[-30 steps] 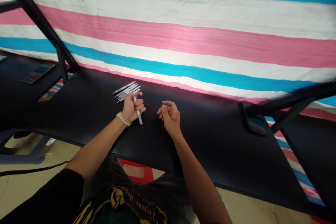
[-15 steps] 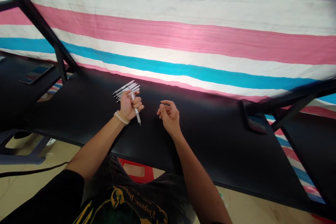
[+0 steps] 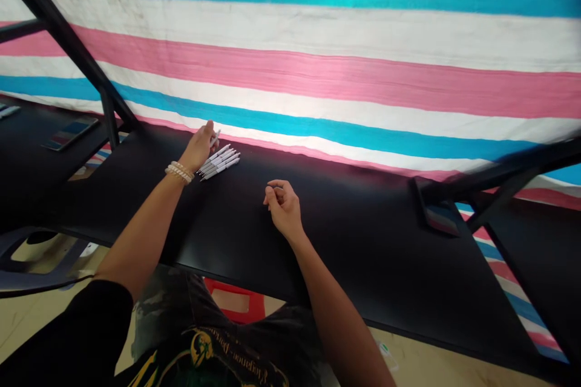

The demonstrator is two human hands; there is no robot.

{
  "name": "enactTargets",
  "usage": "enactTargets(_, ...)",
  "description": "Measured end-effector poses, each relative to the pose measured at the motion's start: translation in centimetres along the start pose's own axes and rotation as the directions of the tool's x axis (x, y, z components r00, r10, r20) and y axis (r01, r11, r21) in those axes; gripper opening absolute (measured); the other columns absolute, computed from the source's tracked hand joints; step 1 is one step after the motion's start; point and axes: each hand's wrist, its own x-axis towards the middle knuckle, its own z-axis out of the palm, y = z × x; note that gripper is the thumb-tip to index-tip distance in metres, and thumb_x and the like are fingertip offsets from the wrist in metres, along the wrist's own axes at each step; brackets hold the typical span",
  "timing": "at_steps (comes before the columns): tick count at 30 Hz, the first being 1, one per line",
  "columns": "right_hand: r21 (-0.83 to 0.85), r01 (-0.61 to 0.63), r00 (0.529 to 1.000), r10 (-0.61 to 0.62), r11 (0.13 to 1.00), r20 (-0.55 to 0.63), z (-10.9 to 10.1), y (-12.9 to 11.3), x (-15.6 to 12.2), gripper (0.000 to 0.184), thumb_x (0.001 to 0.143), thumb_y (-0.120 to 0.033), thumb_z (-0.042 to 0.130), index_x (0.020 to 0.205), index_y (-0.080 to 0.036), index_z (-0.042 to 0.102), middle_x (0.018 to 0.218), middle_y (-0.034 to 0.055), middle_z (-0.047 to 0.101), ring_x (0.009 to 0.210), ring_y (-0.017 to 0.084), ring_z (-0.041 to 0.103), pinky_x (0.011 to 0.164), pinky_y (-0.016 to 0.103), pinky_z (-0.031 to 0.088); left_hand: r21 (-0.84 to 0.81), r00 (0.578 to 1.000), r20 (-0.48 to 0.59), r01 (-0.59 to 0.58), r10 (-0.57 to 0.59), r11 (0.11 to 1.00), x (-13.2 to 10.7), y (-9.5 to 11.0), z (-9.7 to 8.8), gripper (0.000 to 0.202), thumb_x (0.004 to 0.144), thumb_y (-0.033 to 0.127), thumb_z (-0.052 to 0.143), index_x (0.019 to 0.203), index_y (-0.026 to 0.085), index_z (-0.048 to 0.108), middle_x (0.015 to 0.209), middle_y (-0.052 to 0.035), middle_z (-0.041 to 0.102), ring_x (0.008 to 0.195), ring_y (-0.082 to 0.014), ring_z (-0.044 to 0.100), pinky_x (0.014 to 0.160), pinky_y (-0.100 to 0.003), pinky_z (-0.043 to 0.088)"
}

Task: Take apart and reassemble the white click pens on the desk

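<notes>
Left hand (image 3: 200, 146): narrowed to a pinch on one slim white pen (image 3: 215, 138), which slants out past the fingertips; pale twisted bracelet (image 3: 180, 172) at the wrist; whether the pen touches the tabletop, cannot tell.

Fanned group of slim white-and-grey pens (image 3: 221, 162): just beside the left hand, on its right and nearer the body; roughly parallel, lying flat, too closely packed to count surely.

Right hand (image 3: 284, 204): loosely half-curled, nothing seen in it; right of the left hand and nearer the body, apart from the group.

Step in hand, as judged: placing the pinched pen along the group's far-left side, though a pick-up would look much the same; if placing, the next move calls for matching the others' slant, a low set-down and a light release that nudges no neighbour.

Edges and room, long matte-black table (image 3: 363, 242): far edge close beyond the left hand, with a blue, white and pink striped cloth sheet (image 3: 318, 72) behind it, so little reach that way; black metal strut (image 3: 75, 48) to the left hand's left; more room between the group and the right hand, and widest to the right hand's right, as far as a dark glossy flat slab (image 3: 440, 217); near edge well bodyward of both hands.
</notes>
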Motion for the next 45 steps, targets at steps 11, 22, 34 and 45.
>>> enactTargets(11, -0.071, 0.048, 0.999, -0.048, 0.996, 0.002, -0.1, 0.2, 0.2, 0.023, 0.096, -0.043, 0.055, 0.101, -0.021, 0.060, 0.067, -0.0014, 0.065, 0.056, 0.013, 0.056, 0.056, 0.025, 0.043, 0.675, 0.973, 0.208, -0.216, 0.099, 0.705, 0.4, -4.8, 0.5, 0.081, 0.091, 0.068, 0.049, 0.146, 0.010, 0.037, 0.140, -0.0205, 0.052, 0.126, -0.0303, 0.051, 0.107, -0.043, 0.037)
enactTargets(22, -0.233, 0.084, 0.996, -0.075, 0.969, 0.049, 0.0, 1.0, 0.3, 0.015, 0.093, -0.034, 0.055, 0.098, -0.023, 0.062, 0.071, -0.0016, 0.066, 0.057, 0.013, 0.058, 0.058, 0.025, 0.043, 0.906, 0.965, 0.259, -0.226, -0.045, 0.359, -5.1, -4.0, 4.9, 0.076, 0.091, 0.063, 0.047, 0.148, 0.013, 0.039, 0.133, -0.0218, 0.045, 0.124, -0.0404, 0.045, 0.104, -0.048, 0.035)
enactTargets(34, -0.408, 0.136, 0.990, -0.112, 0.903, 0.082, -0.9, 1.3, 0.5, 0.007, 0.086, -0.024, 0.060, 0.091, -0.021, 0.064, 0.071, -0.0021, 0.062, 0.062, 0.013, 0.055, 0.059, 0.024, 0.038, 0.851, 0.969, 0.142, -0.016, -0.201, 0.525, -16.7, 0.3, 13.1, 0.080, 0.085, 0.057, 0.054, 0.152, 0.021, 0.028, 0.134, -0.0187, 0.040, 0.119, -0.0380, 0.045, 0.096, -0.053, 0.043)
enactTargets(45, -0.385, 0.201, 0.979, -0.176, 0.901, 0.100, -1.0, 1.5, 0.9, 0.015, 0.088, -0.031, 0.062, 0.099, -0.021, 0.065, 0.080, -0.0006, 0.060, 0.067, 0.014, 0.054, 0.064, 0.025, 0.042, 0.561, 0.873, 0.464, -0.424, 0.154, 0.711, -16.9, -2.8, 6.9, 0.073, 0.092, 0.056, 0.053, 0.154, 0.025, 0.032, 0.129, -0.0140, 0.039, 0.118, -0.0296, 0.048, 0.105, -0.049, 0.042)
